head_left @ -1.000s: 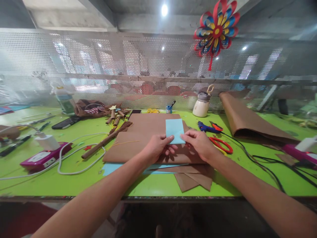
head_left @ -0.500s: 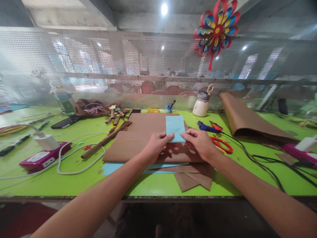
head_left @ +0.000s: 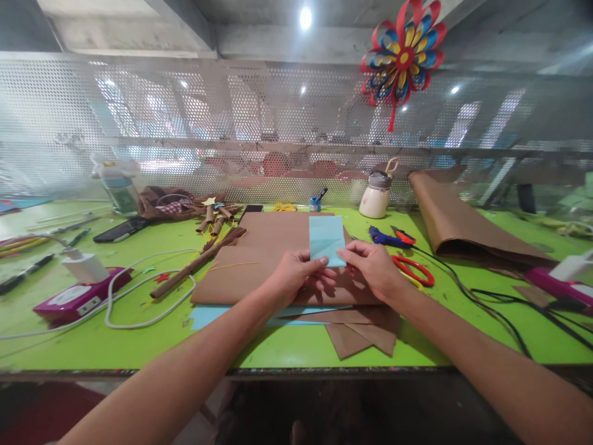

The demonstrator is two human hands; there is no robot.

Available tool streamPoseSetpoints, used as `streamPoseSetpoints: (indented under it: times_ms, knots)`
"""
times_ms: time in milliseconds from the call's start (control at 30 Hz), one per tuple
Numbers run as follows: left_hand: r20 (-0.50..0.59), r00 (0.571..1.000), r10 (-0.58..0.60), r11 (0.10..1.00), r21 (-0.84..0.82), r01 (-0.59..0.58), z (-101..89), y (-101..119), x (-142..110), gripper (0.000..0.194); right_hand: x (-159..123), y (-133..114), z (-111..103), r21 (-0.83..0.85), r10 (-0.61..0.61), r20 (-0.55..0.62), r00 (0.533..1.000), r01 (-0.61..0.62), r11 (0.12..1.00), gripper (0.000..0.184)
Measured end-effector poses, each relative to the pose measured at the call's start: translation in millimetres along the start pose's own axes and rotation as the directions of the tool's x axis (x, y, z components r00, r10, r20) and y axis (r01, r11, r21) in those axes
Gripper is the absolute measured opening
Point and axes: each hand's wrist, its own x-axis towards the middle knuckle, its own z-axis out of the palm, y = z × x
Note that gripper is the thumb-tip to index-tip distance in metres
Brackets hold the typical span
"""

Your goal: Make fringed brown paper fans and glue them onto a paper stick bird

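Note:
A small light blue paper rectangle (head_left: 326,238) stands nearly upright above a stack of brown paper sheets (head_left: 273,253). My left hand (head_left: 296,277) pinches its lower left corner and my right hand (head_left: 373,269) pinches its lower right corner. Faint diagonal creases show on the blue paper. A larger blue sheet (head_left: 208,313) pokes out from under the brown stack at the front.
Red-handled scissors (head_left: 414,268) and a blue glue gun (head_left: 386,237) lie right of my hands. A brown paper roll (head_left: 456,225) lies at the right. At the left are a pink device (head_left: 76,298), a white cable (head_left: 139,290), rolled brown sticks (head_left: 199,259), a phone (head_left: 119,229). A white jar (head_left: 377,195) stands at the back.
The blue paper has been raised a little and tipped more upright between my fingers. Both hands stay in the same place.

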Motion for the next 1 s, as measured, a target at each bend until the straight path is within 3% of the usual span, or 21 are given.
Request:
streamPoseSetpoints:
  times_ms: [100,233,367,667,867,1000]
  knots:
    - [0.007,1.0,0.009,1.0,-0.009,-0.009,-1.1,-1.3,0.9,0.014,0.0,1.1,-0.4,0.045,0.013,0.021,1.0,-0.013,0.999,0.025]
    - [0.005,0.999,0.032,0.999,-0.014,-0.032,-2.6,-3.7,2.2,0.016,-3.3,0.7,0.4,0.153,0.071,0.134,0.989,-0.091,0.984,0.029]
    - [0.005,0.998,0.056,0.998,-0.018,-0.056,-2.9,-5.1,3.2,0.021,-7.8,-0.9,5.1,0.124,0.094,0.211,0.973,-0.123,0.985,0.031]
    - [0.013,0.998,0.057,0.998,-0.016,-0.057,0.4,-2.9,1.6,0.02,-6.5,1.3,7.8,0.088,0.122,0.176,0.977,-0.139,0.986,0.028]
    - [0.035,0.998,-0.057,0.998,0.032,0.056,-2.7,-2.1,2.2,0.021,-6.6,-0.8,7.2,0.109,0.172,0.117,0.978,-0.185,0.977,0.031]
    - [0.03,0.998,-0.058,0.997,0.052,0.056,-2.6,-2.2,2.9,0.019,-5.9,-0.7,6.6,0.087,0.158,0.107,0.982,-0.168,0.982,0.031]
